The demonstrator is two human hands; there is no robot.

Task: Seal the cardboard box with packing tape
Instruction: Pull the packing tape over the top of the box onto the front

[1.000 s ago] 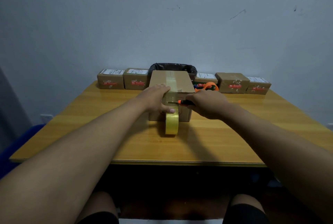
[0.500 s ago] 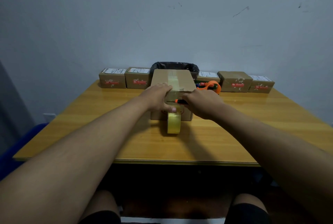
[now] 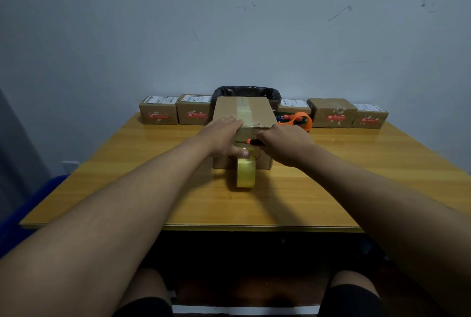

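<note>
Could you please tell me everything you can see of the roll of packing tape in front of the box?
The roll of packing tape is yellowish, translucent and glossy. It stands on edge on the wooden table, against the cardboard box's near face. A strip runs from it up that face and over the top. The left hand's thumb presses just above the roll.
</note>
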